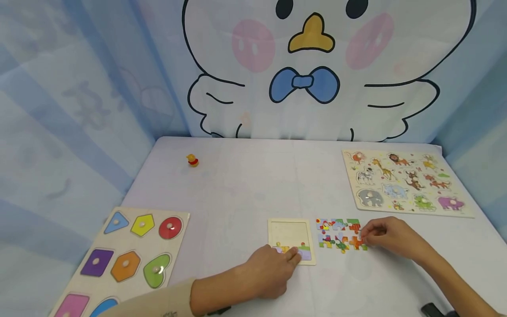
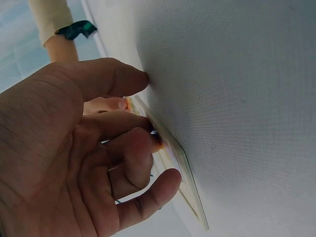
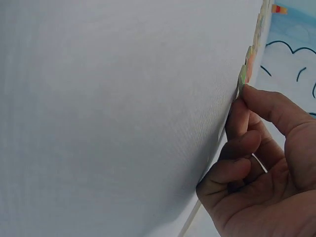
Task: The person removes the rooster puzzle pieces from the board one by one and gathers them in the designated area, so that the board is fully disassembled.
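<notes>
While the left hand (image 1: 273, 270) rests loosely bent fingers on the wooden puzzle tray (image 1: 289, 232), the right hand (image 1: 394, 237) pinches a green-edged jigsaw piece (image 3: 242, 75) at the right end of the jigsaw cluster (image 1: 341, 243) beside the tray, probably light, stiff and best held by its edges.

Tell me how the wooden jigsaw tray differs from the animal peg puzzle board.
The wooden jigsaw tray is much smaller than the animal peg puzzle board. The tray shows colour only along its near part; the board bears animals throughout. The left hand touches the tray; no hand touches the board. Both are pale and rectangular.
</notes>
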A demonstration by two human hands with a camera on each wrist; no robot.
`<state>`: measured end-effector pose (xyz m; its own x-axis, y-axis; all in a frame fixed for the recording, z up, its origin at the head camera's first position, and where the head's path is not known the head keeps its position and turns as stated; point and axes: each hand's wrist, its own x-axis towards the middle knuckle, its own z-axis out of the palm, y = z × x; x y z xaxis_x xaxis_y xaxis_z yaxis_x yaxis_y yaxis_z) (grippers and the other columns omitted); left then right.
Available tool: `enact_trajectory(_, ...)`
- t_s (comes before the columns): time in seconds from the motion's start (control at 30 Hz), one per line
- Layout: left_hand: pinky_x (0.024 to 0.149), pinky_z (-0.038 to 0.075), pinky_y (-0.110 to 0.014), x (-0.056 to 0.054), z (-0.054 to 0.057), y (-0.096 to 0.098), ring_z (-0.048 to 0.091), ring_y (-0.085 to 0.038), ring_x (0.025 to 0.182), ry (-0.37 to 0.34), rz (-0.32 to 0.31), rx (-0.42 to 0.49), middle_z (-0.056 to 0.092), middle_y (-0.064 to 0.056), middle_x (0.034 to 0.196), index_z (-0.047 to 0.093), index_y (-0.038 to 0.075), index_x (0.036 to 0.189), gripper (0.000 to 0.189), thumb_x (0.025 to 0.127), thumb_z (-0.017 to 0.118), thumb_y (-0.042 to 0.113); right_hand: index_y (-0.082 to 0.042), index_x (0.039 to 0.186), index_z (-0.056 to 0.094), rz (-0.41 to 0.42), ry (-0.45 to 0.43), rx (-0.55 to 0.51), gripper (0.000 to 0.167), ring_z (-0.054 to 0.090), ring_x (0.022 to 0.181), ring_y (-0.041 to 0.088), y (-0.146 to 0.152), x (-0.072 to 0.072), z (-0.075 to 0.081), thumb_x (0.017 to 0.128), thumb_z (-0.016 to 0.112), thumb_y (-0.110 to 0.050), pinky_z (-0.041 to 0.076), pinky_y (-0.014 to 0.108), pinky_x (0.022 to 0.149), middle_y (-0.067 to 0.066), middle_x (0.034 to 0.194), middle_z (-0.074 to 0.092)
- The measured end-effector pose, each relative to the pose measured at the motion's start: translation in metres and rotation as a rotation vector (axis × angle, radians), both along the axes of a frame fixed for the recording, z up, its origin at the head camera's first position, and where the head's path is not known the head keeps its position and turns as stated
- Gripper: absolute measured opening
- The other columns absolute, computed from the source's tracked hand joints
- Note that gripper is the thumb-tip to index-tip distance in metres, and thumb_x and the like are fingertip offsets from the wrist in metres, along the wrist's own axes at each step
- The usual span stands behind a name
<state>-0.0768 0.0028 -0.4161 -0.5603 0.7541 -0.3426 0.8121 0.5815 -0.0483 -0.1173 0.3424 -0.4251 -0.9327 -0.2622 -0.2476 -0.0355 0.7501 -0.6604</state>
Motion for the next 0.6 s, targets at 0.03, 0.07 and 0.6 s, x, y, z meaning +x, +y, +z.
enact_trajectory(0.03,0.068,0.046,-0.027,0.000,0.000,0.000,0.057,-0.009,0.071,0.000,0.002,-0.002,0.043,0.007,0.151,0.046,0.020,0.149,0.059,0.095,0.061,0.038,-0.013,0.091,0.073,0.000,0.005,0.014,0.004,0.055,0.069,0.011,0.000,0.000,-0.001,0.087,0.071,-0.013,0.046,0.026,0.063,-0.002,0.076,0.063)
enact_trajectory(0.07,0.070,0.047,-0.027,0.001,0.000,0.000,0.056,-0.010,0.071,0.003,0.003,-0.005,0.042,0.007,0.151,0.045,0.020,0.150,0.060,0.095,0.060,0.038,-0.013,0.090,0.073,-0.001,0.010,0.025,0.004,0.055,0.069,0.010,-0.001,0.000,-0.001,0.087,0.072,-0.014,0.046,0.026,0.063,-0.003,0.076,0.063)
enact_trajectory(0.6,0.078,0.049,-0.028,-0.009,-0.002,-0.014,0.064,-0.010,0.097,-0.074,-0.045,0.136,0.044,0.003,0.150,0.046,0.018,0.149,0.059,0.094,0.061,0.033,-0.014,0.090,0.073,-0.025,0.023,0.094,0.005,0.056,0.070,0.014,-0.005,0.004,-0.002,0.085,0.072,-0.013,0.047,0.026,0.062,-0.005,0.076,0.065)
